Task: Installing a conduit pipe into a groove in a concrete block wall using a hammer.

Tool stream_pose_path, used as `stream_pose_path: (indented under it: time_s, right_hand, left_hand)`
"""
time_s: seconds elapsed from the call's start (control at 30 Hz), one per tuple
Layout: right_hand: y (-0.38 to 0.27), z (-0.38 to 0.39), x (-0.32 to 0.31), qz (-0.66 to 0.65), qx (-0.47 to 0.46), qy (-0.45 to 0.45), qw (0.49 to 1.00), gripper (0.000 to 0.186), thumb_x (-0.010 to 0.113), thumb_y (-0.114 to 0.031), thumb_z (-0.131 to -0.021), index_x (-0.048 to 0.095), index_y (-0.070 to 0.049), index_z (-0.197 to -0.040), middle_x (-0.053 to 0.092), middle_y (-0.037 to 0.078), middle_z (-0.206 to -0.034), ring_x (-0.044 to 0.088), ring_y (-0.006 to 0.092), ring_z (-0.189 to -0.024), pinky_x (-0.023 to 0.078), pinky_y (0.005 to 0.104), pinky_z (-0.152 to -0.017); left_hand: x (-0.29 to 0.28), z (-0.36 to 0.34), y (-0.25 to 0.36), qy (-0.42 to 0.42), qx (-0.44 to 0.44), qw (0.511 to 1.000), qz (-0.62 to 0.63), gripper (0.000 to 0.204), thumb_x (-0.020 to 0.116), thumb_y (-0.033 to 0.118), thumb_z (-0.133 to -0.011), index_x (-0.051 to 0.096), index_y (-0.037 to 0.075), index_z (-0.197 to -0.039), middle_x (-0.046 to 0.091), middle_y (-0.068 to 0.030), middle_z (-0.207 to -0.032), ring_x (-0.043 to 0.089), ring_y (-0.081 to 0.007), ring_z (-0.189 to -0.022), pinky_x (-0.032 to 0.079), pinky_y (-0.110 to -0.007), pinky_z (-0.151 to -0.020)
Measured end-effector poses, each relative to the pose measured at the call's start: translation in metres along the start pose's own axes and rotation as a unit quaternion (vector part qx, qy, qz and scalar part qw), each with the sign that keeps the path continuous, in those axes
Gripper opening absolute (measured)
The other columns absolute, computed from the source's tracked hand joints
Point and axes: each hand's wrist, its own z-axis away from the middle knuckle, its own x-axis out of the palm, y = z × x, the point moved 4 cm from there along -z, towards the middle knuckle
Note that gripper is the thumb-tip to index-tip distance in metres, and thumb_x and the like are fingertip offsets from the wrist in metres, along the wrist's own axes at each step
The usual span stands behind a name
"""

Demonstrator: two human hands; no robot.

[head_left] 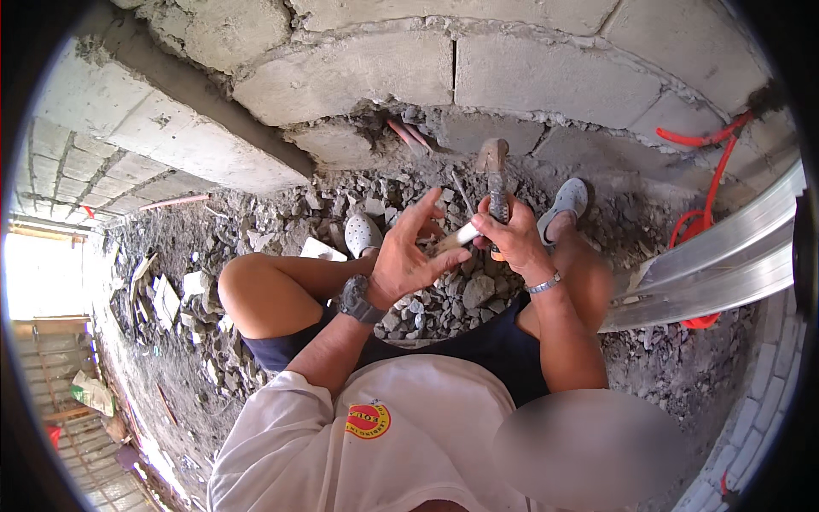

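My right hand is closed around a hammer, whose rusty head points toward the wall. The same fingers pinch a short whitish tube or stick that slants toward my left hand. Beside the hammer a thin metal rod sticks up; whether it is held or lies behind the hands I cannot tell. My left hand is open with fingers and thumb spread around the dirty lower end of the whitish piece. It does not visibly grip it.
Broken stones cover the ground between my feet. Ahead stands a block wall with a broken gap where reddish pipes show. To the right are long shiny metal channels and orange-red flexible conduit. A concrete column stands left.
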Motion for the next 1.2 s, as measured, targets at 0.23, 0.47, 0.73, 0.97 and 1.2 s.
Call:
stream_pose_path:
  time_s: [0.23, 0.47, 0.73, 0.97, 1.2]
  right_hand:
    - [0.002, 0.001, 0.002, 0.028, -0.026, -0.028, 0.999, 0.02, 0.067, -0.011, -0.082, 0.053, -0.002, -0.092, 0.058, 0.003, -0.074, 0.059, 0.0094, -0.06, 0.049, 0.0232, -0.051]
    - [0.007, -0.002, 0.001, 0.012, -0.001, -0.006, 1.0, 0.018, 0.066, -0.009, -0.083, 0.052, -0.001, -0.092, 0.058, 0.003, -0.072, 0.058, 0.0099, -0.055, 0.049, 0.0239, -0.048]
    - [0.016, -0.005, 0.002, -0.015, 0.001, 0.029, 0.999, 0.018, 0.066, -0.011, -0.082, 0.054, -0.003, -0.091, 0.058, 0.002, -0.07, 0.054, 0.0098, -0.05, 0.046, 0.0229, -0.045]
    - [0.022, -0.014, -0.011, -0.058, 0.015, 0.096, 0.994, 0.019, 0.068, -0.016, -0.083, 0.054, -0.004, -0.089, 0.059, 0.004, -0.072, 0.054, 0.0099, -0.05, 0.045, 0.023, -0.044]
    - [0.017, -0.021, -0.02, -0.05, -0.015, 0.086, 0.995, 0.025, 0.061, -0.027, -0.089, 0.057, -0.003, -0.096, 0.063, 0.006, -0.076, 0.06, 0.0123, -0.062, 0.05, 0.0249, -0.055]
  left_hand:
    - [-0.007, -0.025, 0.021, 0.024, 0.061, 0.998, -0.002, 0.09, 0.082, 0.016, -0.07, 0.031, 0.009, -0.144, 0.058, -0.0084, -0.108, 0.061, -0.0139, -0.084, 0.05, -0.029, -0.073]
    - [0.004, -0.023, 0.018, 0.033, 0.067, 0.997, -0.015, 0.078, 0.078, 0.007, -0.074, 0.038, 0.009, -0.141, 0.059, -0.0091, -0.104, 0.062, -0.0125, -0.082, 0.051, -0.027, -0.069]
    - [0.013, -0.014, -0.002, 0.087, 0.037, 0.995, 0.014, 0.081, 0.075, 0.009, -0.078, 0.028, 0.005, -0.144, 0.06, -0.0139, -0.106, 0.065, -0.015, -0.08, 0.053, -0.028, -0.067]
    - [0.013, 0.004, -0.012, 0.002, 0.032, 0.997, -0.074, 0.066, 0.074, 0.031, -0.079, 0.046, 0.001, -0.132, 0.063, -0.0175, -0.096, 0.064, -0.0273, -0.075, 0.051, -0.036, -0.065]
    - [-0.004, 0.012, -0.048, -0.056, -0.048, 0.981, -0.181, 0.036, 0.059, 0.04, -0.088, 0.055, 0.007, -0.103, 0.064, -0.0175, -0.07, 0.064, -0.0329, -0.059, 0.05, -0.043, -0.052]
